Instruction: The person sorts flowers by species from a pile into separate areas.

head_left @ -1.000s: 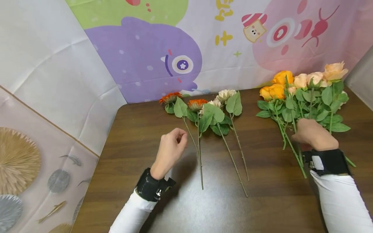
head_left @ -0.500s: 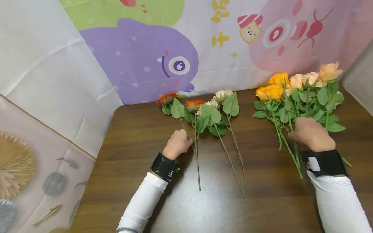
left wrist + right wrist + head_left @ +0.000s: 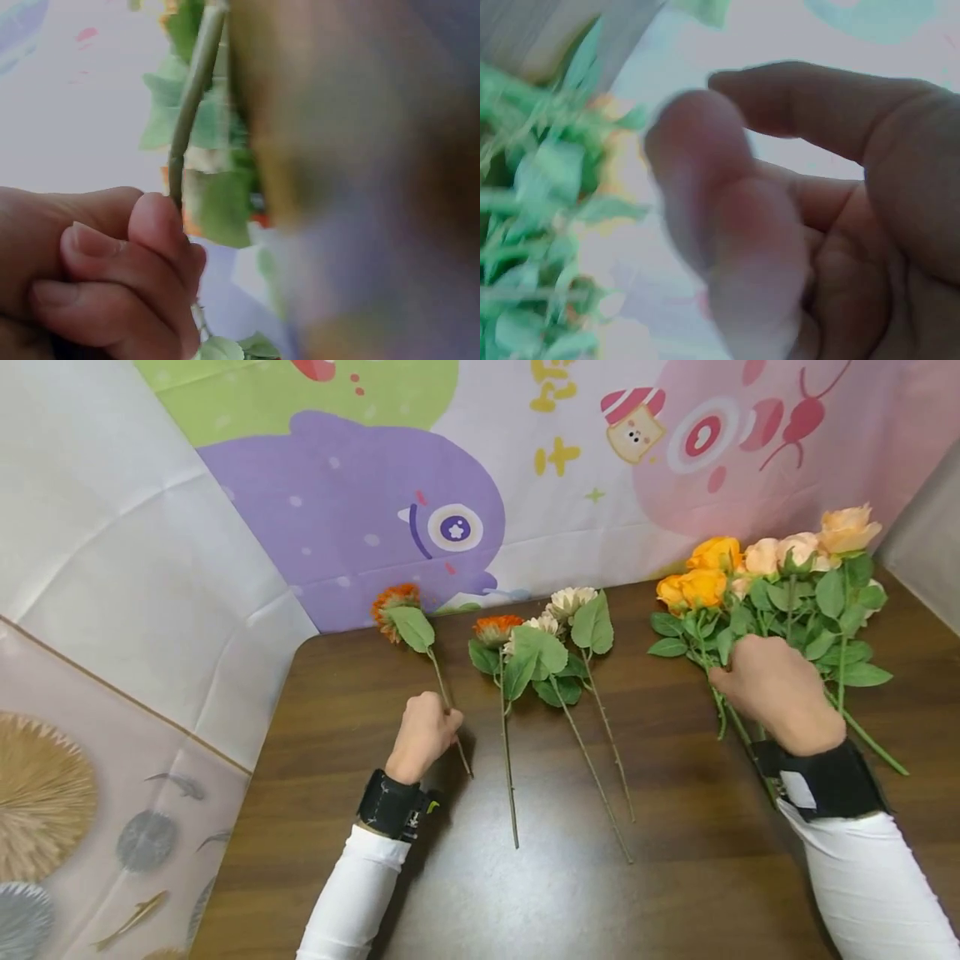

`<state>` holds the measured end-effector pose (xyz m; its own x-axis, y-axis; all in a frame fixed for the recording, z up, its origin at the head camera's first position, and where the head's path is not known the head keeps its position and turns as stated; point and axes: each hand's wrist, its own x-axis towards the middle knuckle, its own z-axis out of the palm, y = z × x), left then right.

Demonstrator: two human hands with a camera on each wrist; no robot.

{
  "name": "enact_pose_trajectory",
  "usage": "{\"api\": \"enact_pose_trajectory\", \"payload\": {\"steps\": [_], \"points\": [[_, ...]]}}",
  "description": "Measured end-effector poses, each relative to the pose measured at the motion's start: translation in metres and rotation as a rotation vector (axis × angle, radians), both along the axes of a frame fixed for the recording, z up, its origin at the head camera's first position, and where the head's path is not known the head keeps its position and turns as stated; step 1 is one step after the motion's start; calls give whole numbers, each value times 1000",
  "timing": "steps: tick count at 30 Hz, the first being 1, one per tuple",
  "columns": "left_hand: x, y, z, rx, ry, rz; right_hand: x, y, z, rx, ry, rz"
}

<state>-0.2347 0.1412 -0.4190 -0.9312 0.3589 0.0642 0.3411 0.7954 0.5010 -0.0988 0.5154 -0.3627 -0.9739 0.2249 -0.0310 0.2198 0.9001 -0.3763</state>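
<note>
My left hand (image 3: 423,735) pinches the green stem of an orange flower (image 3: 393,608), whose head points to the back left. In the left wrist view the stem (image 3: 191,105) runs up from between the thumb and curled fingers. Over the stems of a bunch of roses, orange (image 3: 701,587) and peach (image 3: 847,529), hovers my right hand (image 3: 780,693). The right wrist view shows that hand's fingers (image 3: 754,255) loosely bent with nothing between them, rose leaves (image 3: 547,172) blurred beside them.
A second orange flower (image 3: 497,628) and white flowers (image 3: 572,602) lie mid-table, long stems toward the front. The brown wooden table (image 3: 540,902) meets a cartoon-printed cloth (image 3: 360,510) at the back and a pale curtain (image 3: 142,527) on the left.
My left hand has reached the left orange flower, taken its stem and drawn it left, away from the other flowers. My right hand has shifted slightly up and left over the roses.
</note>
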Motion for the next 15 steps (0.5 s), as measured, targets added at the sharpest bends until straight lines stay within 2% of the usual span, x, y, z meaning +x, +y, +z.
{"api": "enact_pose_trajectory", "payload": {"steps": [3,5,7,9,12,15], "points": [[11,1,11,61,127,-10,-2,-23,2,-9,129,78],[23,5,18,114,199,-36,-4,-43,1,-55,231,161],[37,12,25,169,250,-76,-4,-66,-1,-133,320,257],[54,21,30,218,299,-122,-2,-88,-4,-258,358,340],[78,33,34,263,367,-208,4,-117,-6,-479,303,422],[97,42,33,277,427,-305,9,-133,-7,-658,210,429]]}}
